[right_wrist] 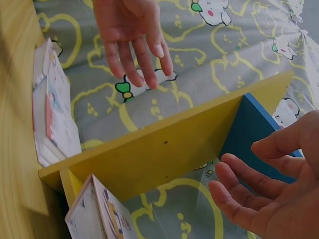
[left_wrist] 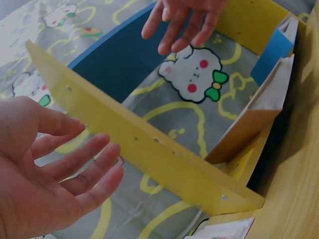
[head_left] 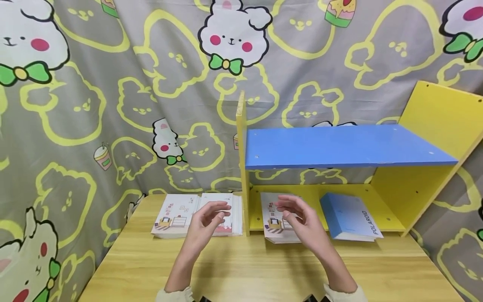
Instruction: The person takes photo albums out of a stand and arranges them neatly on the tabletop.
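Observation:
My left hand point(head_left: 203, 224) hovers above the table in front of two pale illustrated books, holding nothing, its fingers loosely bent. One is the book with a drawn room scene point(head_left: 175, 216); the other, the book with pink artwork point(head_left: 226, 228), is partly hidden by that hand. My right hand point(head_left: 307, 222), also holding nothing, is raised in front of a similar illustrated book point(head_left: 271, 209) on the shelf's lower board and covers part of it. To its right lies a blue book marked POLAROID point(head_left: 351, 218). Both wrist views show relaxed, spread fingers on the left hand point(left_wrist: 75, 174) and right hand point(right_wrist: 269, 184).
A yellow shelf unit with a blue middle board point(head_left: 339, 144) stands on the wooden table point(head_left: 256, 268). Its upright left panel point(head_left: 242, 167) divides the two groups of books, and a yellow side panel point(head_left: 415, 193) rises at right. Behind hangs a grey cartoon-print curtain point(head_left: 188, 109).

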### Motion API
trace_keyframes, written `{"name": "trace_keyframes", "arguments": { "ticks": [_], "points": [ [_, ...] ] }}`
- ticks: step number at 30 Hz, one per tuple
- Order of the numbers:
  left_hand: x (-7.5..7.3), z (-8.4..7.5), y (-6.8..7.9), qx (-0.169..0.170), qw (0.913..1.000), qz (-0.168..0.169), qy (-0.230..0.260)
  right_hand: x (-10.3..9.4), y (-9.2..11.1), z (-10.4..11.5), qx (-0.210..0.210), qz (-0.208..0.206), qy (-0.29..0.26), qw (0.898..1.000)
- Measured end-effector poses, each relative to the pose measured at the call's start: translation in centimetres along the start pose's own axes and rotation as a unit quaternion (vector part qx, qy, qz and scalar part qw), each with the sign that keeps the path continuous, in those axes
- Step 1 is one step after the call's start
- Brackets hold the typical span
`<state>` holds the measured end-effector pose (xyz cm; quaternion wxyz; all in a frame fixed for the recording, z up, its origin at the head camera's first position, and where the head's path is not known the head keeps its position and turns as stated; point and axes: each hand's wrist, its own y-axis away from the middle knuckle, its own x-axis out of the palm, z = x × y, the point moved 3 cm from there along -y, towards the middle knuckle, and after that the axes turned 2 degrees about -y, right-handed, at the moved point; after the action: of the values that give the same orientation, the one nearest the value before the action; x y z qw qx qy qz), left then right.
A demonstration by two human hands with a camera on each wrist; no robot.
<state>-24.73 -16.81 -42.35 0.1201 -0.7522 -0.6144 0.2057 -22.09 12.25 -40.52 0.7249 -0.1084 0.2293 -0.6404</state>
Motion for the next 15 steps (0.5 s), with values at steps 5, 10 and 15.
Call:
{"name": "trace_keyframes", "arguments": {
  "ticks": [5, 10, 15],
  "points": [
    [0.6, -0.2, 0.0, 0.019, 0.9997, -0.014, -0.009, -0.8, 0.1, -0.4, -0.018, -0.008, 0.011, 1.000],
    [1.8, 0.0, 0.1, 0.019, 0.9996, -0.017, -0.010, -2.2, 0.6, -1.1, -0.015, -0.023, 0.031, 0.999],
    [3.0, -0.1, -0.1, 0.008, 0.9999, -0.008, -0.010, -3.5, 1.2, -1.3, -0.011, -0.038, 0.045, 0.998]
  ]
}}
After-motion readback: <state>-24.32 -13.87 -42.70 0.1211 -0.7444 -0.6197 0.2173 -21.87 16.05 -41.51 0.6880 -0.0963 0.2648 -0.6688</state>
